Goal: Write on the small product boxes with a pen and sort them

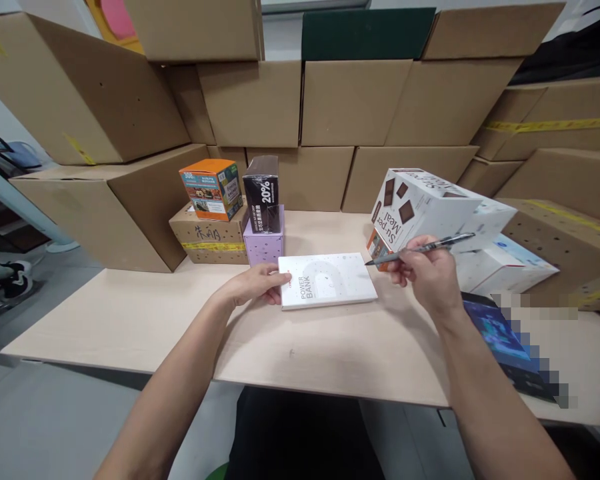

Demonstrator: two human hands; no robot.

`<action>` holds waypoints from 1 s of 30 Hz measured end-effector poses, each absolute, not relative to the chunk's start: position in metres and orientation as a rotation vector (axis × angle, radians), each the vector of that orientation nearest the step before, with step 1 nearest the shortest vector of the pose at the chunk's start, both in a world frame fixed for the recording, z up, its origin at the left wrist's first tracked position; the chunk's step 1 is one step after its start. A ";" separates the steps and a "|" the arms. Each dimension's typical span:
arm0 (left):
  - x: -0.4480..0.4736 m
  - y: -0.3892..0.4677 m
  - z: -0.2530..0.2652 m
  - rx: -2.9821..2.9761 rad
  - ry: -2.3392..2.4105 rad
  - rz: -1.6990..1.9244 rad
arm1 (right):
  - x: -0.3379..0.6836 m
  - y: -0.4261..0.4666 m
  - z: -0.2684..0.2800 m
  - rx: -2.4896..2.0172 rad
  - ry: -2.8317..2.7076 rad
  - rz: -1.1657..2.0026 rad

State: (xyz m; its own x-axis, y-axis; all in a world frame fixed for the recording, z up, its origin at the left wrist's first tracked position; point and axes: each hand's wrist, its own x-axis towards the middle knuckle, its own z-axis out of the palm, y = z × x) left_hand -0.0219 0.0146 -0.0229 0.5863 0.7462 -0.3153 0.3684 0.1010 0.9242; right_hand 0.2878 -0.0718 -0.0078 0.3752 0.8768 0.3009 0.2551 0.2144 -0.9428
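A flat white power bank box (330,280), printed "POWER BANK" and speckled with small marks, lies in front of me on the wooden table. My left hand (255,283) grips its left end, thumb on top and fingers at the side. In my right hand (427,270) is a grey and black pen (410,252). Its tip points left and sits close to the box's upper right corner; whether it touches cannot be seen. Just behind the right hand stands a white "Su-per Meal" box (405,207).
Left of centre, an orange box (213,190) rests on a small cardboard box (207,233). Beside them a black "20%" box (261,193) stands on a purple box (264,243). Large cardboard boxes (350,100) wall the back. A dark tablet-like screen (500,333) lies at right, partly pixelated.
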 end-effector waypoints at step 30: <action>0.059 -0.063 -0.080 3.262 0.500 1.174 | 0.205 -0.044 -0.051 -1.331 -1.538 0.659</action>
State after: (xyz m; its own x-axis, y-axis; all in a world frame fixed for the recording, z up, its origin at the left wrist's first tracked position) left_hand 0.0587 -0.0628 -0.0804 0.7431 0.1390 0.6546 0.3759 -0.8960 -0.2364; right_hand 0.2047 -0.0445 -0.0505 0.0588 0.9483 0.3119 0.4286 0.2582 -0.8658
